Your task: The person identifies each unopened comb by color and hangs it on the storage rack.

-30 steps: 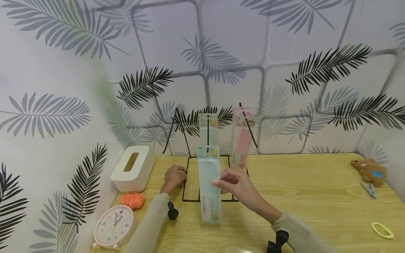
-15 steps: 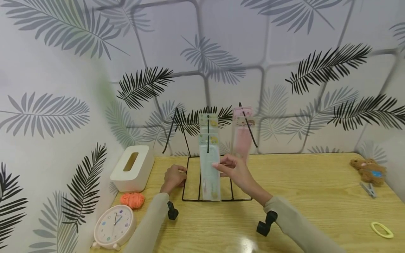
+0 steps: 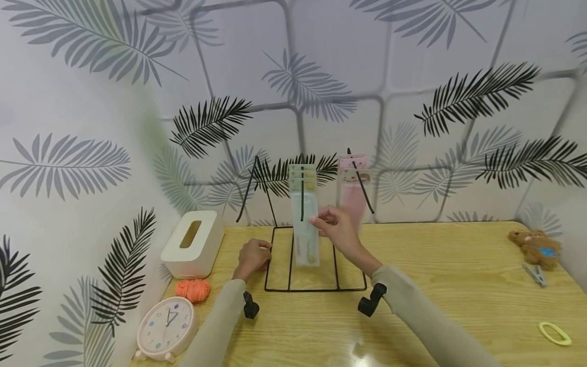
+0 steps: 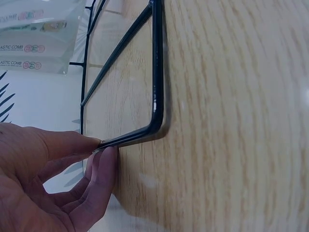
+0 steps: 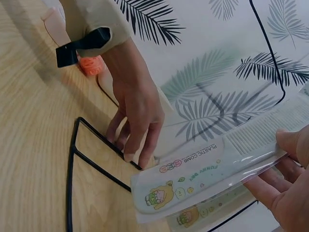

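Observation:
A black wire display rack (image 3: 316,290) stands on the wooden table with its base flat. My left hand (image 3: 253,257) pinches the left bar of that base between thumb and fingers, plain in the left wrist view. With thumb and fingers, my right hand (image 3: 339,232) grips the right edge of a pale green plastic comb (image 5: 193,169) in a clear packet. This packet hangs on the rack's middle hook, in front of other green packets. Pink comb packets (image 3: 353,196) hang on the right hook, partly behind my right hand. Nothing hangs on the left hook (image 3: 246,188).
To the left are a white tissue box (image 3: 190,244), an orange yarn skein (image 3: 192,290) and a round pink clock (image 3: 167,329). On the right lie a brown teddy bear (image 3: 535,248), a grey clip (image 3: 534,276) and a yellow ring (image 3: 554,334). A leaf-patterned wall stands behind.
The right hand has slid the green comb packet back and upward along the middle hook, up to the packets behind it. The left hand has stayed on the rack's base.

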Available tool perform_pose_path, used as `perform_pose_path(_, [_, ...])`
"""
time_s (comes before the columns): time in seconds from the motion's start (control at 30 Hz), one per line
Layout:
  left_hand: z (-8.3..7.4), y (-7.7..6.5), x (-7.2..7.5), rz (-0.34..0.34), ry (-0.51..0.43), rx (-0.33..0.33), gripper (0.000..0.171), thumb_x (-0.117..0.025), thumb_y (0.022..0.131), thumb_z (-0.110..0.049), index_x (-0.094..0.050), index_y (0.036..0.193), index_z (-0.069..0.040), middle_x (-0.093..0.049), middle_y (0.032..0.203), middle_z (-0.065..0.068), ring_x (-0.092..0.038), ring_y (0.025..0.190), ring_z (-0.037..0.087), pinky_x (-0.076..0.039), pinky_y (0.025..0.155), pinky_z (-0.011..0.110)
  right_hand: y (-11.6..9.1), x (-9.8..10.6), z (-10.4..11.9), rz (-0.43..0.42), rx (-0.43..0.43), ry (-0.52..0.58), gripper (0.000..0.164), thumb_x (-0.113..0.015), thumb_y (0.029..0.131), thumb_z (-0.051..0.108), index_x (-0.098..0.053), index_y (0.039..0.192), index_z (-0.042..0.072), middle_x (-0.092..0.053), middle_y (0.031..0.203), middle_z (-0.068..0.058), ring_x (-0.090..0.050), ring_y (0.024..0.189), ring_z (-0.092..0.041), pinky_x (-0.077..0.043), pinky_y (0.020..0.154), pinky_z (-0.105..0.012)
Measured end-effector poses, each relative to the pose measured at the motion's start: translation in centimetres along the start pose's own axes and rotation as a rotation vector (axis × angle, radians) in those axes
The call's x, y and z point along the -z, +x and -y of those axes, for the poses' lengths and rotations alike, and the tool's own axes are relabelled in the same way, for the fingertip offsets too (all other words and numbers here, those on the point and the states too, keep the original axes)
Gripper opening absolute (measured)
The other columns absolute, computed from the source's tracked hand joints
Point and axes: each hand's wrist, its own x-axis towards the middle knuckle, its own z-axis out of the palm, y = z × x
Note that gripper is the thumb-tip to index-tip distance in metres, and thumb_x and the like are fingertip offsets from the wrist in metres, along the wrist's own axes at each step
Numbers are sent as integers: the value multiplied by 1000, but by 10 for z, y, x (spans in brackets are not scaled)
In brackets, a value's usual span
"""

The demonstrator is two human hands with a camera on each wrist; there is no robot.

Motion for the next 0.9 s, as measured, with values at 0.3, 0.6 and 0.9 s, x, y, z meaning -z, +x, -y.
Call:
perform_pose_path(0.3, [-4, -5, 1, -13, 20, -18, 29, -71, 95, -4, -77, 124, -3, -78, 81, 10, -70, 56, 17, -60, 54, 30, 4, 2, -5, 20, 24, -73, 22, -74, 99, 16, -73, 103, -6, -75, 100, -26, -73, 93, -40, -64, 81, -50])
perform_pose_path(0.6, [-2, -6, 2, -8, 4, -3, 30, -70, 96, -4, -77, 125, -4, -77, 76, 8, -69, 54, 15, -60, 54, 29, -13, 13, -16, 28, 49, -258, 12, -71, 99, 5, -71, 104, -6, -74, 106, -23, -73, 94, -34, -60, 82, -32])
perform_pose_path(0.9, [1, 2, 2, 15, -28, 24, 33, -70, 95, -5, -76, 127, -6, -77, 78, 8, -69, 54, 15, -61, 53, 30, -30, 43, -15, 11, 35, -331, 12, -70, 101, 10, -71, 104, -1, -75, 100, -17, -73, 92, -36, -59, 77, -31])
